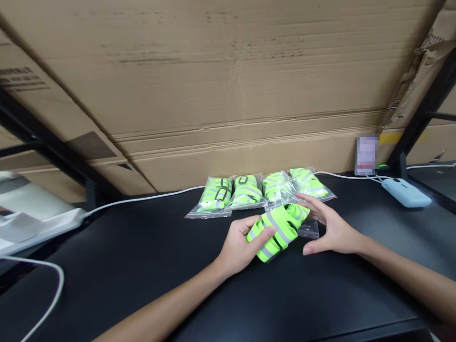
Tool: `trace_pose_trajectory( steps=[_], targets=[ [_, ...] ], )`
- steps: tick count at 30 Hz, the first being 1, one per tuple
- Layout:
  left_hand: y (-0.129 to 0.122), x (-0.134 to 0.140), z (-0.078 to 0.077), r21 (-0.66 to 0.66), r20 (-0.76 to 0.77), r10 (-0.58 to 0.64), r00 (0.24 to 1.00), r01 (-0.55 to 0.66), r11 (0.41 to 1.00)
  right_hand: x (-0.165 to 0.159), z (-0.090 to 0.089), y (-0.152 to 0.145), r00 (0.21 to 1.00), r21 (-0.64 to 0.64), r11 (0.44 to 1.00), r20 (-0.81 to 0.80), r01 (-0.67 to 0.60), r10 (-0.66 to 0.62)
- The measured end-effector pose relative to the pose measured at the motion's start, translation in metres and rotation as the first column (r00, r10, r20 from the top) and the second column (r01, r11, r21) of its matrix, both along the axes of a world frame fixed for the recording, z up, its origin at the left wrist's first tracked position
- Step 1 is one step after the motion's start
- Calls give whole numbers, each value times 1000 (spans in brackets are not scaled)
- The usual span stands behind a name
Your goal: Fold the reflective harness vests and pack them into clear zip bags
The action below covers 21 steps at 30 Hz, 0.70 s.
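A folded bundle of neon-green reflective strap [276,230] with grey stripes is held above the black table. My left hand [242,247] grips its left end, thumb on top and fingers behind. On the other side my right hand [329,228] is open, thumb and fingers spread apart by the bundle's right end; whether its fingertips touch the bundle I cannot tell. Partly hidden behind the bundle and right hand lies a clear plastic bag [309,230]. Farther back, several clear zip bags with similar green straps, among them the leftmost bag [215,195], lie in a row.
A cardboard wall [228,95] rises behind the black table [142,266]. A phone-like object [366,154], blurred out, leans at the back right beside a light-blue power bank [406,192]. White cable [149,195] runs along the back edge. A white device [35,213] stands at left.
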<state>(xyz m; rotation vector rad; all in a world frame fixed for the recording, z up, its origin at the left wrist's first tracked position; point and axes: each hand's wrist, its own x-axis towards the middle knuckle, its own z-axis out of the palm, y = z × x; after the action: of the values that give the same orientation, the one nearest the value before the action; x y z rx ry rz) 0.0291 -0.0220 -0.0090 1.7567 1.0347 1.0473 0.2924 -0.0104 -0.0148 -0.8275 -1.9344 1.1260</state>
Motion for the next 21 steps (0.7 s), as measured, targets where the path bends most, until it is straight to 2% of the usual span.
trace_pose_trajectory(
  steps=[4,7,10,13,18,21],
  targets=[
    [-14,11,4,10,26,-31,999,31,999,-8,2,-3,975,-212,974,-220,-82,34],
    [-23,19,5,19,107,15,994,-17,1000,-18,1,-10,936,-272,942,-338,-197,98],
    [-26,23,4,24,150,73,986,-77,997,-30,-2,-18,921,-321,911,-366,-260,134],
    [-26,24,1,34,160,80,984,-87,996,-40,-3,-24,926,-342,919,-374,-196,59],
    [-27,26,0,27,192,67,979,-74,997,-49,3,-29,943,-276,959,-331,-69,-27],
    [-28,29,-1,-6,212,72,975,-72,997,-53,3,-34,934,-362,931,-344,-41,-92]
  ],
)
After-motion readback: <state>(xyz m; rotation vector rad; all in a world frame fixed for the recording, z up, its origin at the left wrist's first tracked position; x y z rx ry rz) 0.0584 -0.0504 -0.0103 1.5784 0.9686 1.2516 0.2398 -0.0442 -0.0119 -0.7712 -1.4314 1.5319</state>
